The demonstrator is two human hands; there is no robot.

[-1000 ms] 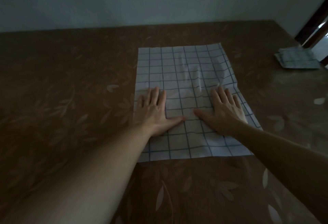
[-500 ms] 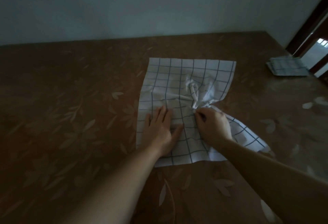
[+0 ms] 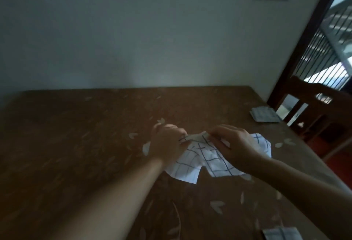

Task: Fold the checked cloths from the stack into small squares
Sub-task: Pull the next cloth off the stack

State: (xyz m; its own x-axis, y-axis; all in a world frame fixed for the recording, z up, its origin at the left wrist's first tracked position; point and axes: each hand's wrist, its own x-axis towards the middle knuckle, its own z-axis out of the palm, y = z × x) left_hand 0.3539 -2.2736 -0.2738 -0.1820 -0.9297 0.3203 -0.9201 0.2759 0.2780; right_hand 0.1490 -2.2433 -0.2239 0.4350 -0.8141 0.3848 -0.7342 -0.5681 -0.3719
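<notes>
Above the table (image 3: 76, 144), the left hand (image 3: 167, 142) and right hand (image 3: 234, 144) each pinch the cloth (image 3: 207, 159). Its gripped edge runs left-right between them. The rest hangs toward the person.

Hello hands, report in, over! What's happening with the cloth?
Left hand and right hand both grip the checked cloth, bunched, unfolded. Table around it unobstructed.

You have a white cotton cloth with a dark blue grid check (image 3: 207, 158), bunched and crumpled above the brown table, its loose corners hanging down. A folded stack of the same checked cloths (image 3: 264, 114) lies at the table's far right edge, well apart. Another folded checked piece (image 3: 282, 235) shows at the near right edge.
</notes>
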